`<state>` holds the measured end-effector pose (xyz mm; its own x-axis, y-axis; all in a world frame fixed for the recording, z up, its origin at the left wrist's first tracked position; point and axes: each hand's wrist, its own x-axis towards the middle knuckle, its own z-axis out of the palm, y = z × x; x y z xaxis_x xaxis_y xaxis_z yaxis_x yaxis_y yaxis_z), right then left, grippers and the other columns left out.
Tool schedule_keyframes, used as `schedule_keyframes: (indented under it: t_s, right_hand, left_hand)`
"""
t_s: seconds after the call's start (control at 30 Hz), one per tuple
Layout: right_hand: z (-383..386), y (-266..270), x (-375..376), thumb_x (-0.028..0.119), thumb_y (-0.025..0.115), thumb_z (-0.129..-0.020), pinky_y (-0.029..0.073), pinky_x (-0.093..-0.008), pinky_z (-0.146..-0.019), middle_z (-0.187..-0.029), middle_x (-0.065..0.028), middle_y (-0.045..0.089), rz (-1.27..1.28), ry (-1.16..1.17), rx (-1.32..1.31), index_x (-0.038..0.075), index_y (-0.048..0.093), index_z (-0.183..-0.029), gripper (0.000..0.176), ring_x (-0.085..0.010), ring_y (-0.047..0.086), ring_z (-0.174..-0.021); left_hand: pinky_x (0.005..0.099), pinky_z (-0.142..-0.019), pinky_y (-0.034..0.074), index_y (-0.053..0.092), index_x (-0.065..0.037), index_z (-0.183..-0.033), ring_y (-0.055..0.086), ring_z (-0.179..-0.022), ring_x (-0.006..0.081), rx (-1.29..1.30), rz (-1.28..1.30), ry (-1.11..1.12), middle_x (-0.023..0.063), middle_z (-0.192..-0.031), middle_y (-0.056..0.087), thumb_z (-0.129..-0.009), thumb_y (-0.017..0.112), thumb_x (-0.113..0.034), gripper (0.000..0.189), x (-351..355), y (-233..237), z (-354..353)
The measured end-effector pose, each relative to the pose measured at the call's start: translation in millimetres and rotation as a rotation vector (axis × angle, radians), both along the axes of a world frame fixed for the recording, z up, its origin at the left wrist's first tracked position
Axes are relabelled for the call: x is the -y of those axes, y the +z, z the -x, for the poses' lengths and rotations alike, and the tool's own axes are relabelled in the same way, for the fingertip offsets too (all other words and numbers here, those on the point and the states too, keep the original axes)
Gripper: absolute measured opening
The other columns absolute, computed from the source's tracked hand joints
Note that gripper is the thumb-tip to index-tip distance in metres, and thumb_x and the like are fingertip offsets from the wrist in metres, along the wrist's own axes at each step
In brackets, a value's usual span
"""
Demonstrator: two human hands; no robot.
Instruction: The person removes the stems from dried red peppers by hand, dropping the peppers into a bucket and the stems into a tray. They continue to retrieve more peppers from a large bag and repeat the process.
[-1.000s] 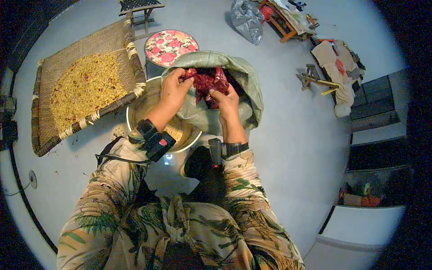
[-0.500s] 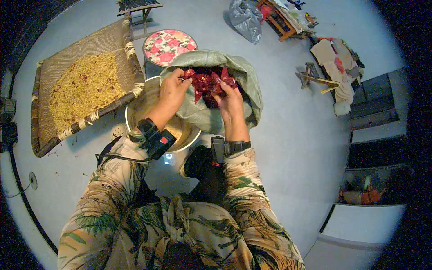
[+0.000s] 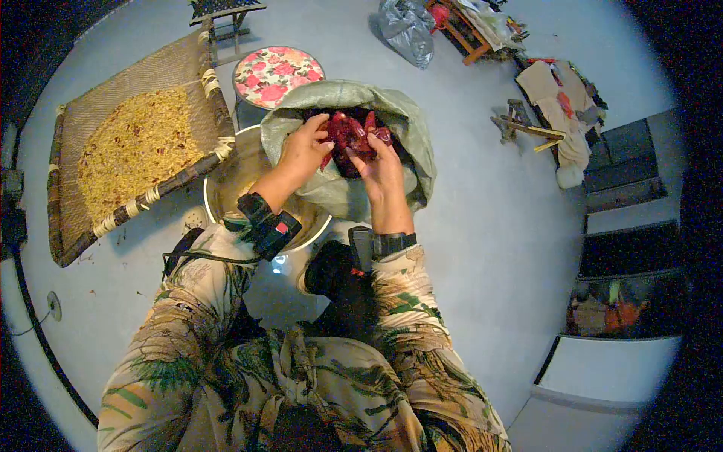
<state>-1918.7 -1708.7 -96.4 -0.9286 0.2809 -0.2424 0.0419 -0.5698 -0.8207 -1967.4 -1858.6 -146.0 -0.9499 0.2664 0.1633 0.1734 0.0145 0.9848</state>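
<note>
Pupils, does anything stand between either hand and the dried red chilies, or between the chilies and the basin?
Nothing visible separates the left hand or right hand from the dried red chilies. Toward the basin, the left hand itself and the woven sack's left side intervene.

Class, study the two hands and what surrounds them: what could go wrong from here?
Dried red chilies might slip from the left hand or right hand, since several are bunched at the fingertips.

The sack has a loose, floppy mouth, which could fold inward around the hands.

Bare fingers touch the chilies, so chili residue could irritate skin, or eyes if rubbed.
</note>
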Motion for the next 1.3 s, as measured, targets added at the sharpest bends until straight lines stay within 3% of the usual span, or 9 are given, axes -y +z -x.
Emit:
schedule_keyframes:
  t_s: [0.1,0.2,0.27,0.47,0.57,0.77,1.07,1.3]
  right_hand:
    - [-0.6,-0.8,-0.1,0.012,0.056,-0.085,0.05,-0.0404,-0.081,-0.103,-0.0058,0.06,-0.016,-0.001,0.004,0.009,0.054,-0.109,0.025,-0.0197,0.058,-0.092]
    - [-1.0,1.5,2.9,0.013,0.059,-0.083,0.052,-0.0345,-0.068,-0.097,-0.0037,0.061,-0.107,-0.011,0.057,0.011,0.055,-0.11,0.027,-0.0176,0.06,-0.086]
    - [-2.0,2.6,6.1,0.015,0.058,-0.083,0.052,-0.0337,-0.068,-0.096,-0.003,0.062,-0.185,0.058,0.064,0.011,0.055,-0.109,0.026,-0.0167,0.06,-0.085]
    - [-3.0,5.4,15.6,0.023,0.056,-0.086,0.05,-0.0372,-0.074,-0.099,-0.0046,0.061,-0.205,0.149,0.042,0.012,0.056,-0.105,0.022,-0.0177,0.059,-0.09]
    - [-1.9,2.6,14.0,0.021,0.057,-0.085,0.051,-0.0361,-0.071,-0.095,-0.0049,0.062,-0.099,0.112,0.032,0.012,0.056,-0.103,0.021,-0.0183,0.06,-0.085]
    - [1.4,0.3,0.3,0.021,0.058,-0.085,0.052,-0.039,-0.072,-0.092,-0.0071,0.062,0.029,0.016,0.012,0.011,0.055,-0.1,0.018,-0.0215,0.061,-0.082]
    - [1.5,3.8,-0.1,0.017,0.056,-0.086,0.052,-0.0401,-0.071,-0.091,-0.0095,0.062,0.07,0.032,-0.022,0.01,0.054,-0.1,0.016,-0.022,0.061,-0.08]
    - [1.7,0.3,-1.4,0.021,0.056,-0.086,0.05,-0.0424,-0.078,-0.098,-0.0074,0.06,-0.019,0.038,0.006,0.011,0.055,-0.106,0.022,-0.024,0.059,-0.09]
  left_hand:
    - [0.0354,-0.086,0.047,0.044,-0.005,-0.126,0.058,-0.101,0.0257,-0.174,0.051,-0.009,0.0164,-0.117,0.055,-0.077,0.06,-0.002,0.051,-0.1,5.4,-3.7]
    - [0.0391,-0.089,0.045,0.048,-0.005,-0.121,0.056,-0.103,0.0308,-0.431,0.159,0.052,0.0171,-0.118,0.053,-0.074,0.061,-0.002,0.049,8.6,28.5,-11.3]
    - [0.0399,-0.093,0.042,0.049,-0.006,-0.12,0.052,-0.108,0.0317,-0.62,0.247,0.083,0.0165,-0.122,0.051,-0.072,0.061,-0.001,0.05,12.0,35.7,-14.7]
    - [0.0395,-0.092,0.041,0.056,-0.006,-0.109,0.053,-0.101,0.0323,-0.746,0.395,0.109,0.0142,-0.107,0.058,-0.071,0.064,-0.005,0.039,18.7,36.7,-18.9]
    - [0.0412,-0.085,0.043,0.058,-0.004,-0.101,0.054,-0.095,0.0329,-0.689,0.426,0.056,0.0133,-0.096,0.06,-0.07,0.066,-0.007,0.032,21.8,35.1,-19.7]
    - [0.0396,-0.077,0.045,0.06,-0.005,-0.095,0.056,-0.088,0.032,-0.484,0.253,0.152,0.014,-0.091,0.06,-0.07,0.067,-0.008,0.026,21.8,24.1,-14.8]
    - [0.0251,-0.074,0.046,0.058,-0.003,-0.1,0.057,-0.083,0.0104,-0.094,-0.252,-0.106,0.0027,-0.091,0.061,-0.077,0.063,-0.002,0.024,20.7,32.0,-9.2]
    - [0.0258,-0.074,0.048,0.057,-0.001,-0.101,0.058,-0.081,0.0118,-0.006,-0.255,-0.044,0.0052,-0.089,0.062,-0.078,0.063,-0.003,0.023,16.7,17.3,-0.6]
